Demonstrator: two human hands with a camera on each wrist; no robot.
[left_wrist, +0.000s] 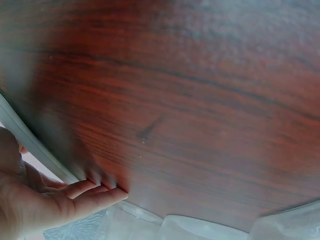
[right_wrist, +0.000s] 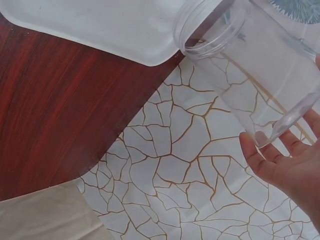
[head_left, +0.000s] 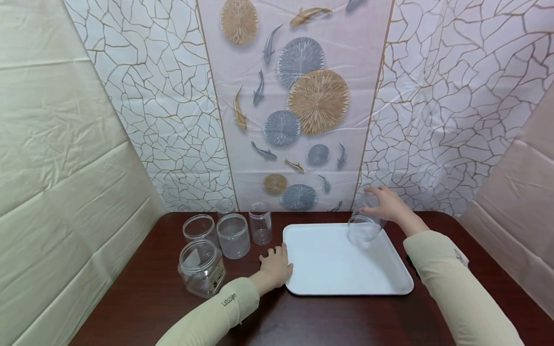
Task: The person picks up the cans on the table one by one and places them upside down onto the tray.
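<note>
My right hand [head_left: 387,205] grips a clear plastic jar [head_left: 362,231] by its bottom end, over the back right part of a white tray [head_left: 333,264]. Tilted mouth-down, the jar shows its threaded neck [right_wrist: 212,30] toward the tray in the right wrist view, with fingers [right_wrist: 255,155] curled at its base. My left hand [head_left: 275,267] rests at the tray's left edge. In the left wrist view its fingers [left_wrist: 100,200] reach along the tray rim [left_wrist: 37,142], fingertips close to the dark tabletop.
Left of the tray stand several clear open jars: a thin one [head_left: 261,226], a wider one [head_left: 233,238] and, nearest, a faceted one [head_left: 203,271] with a label. The dark wood table [head_left: 337,322] ends at a patterned cloth backdrop [head_left: 186,120].
</note>
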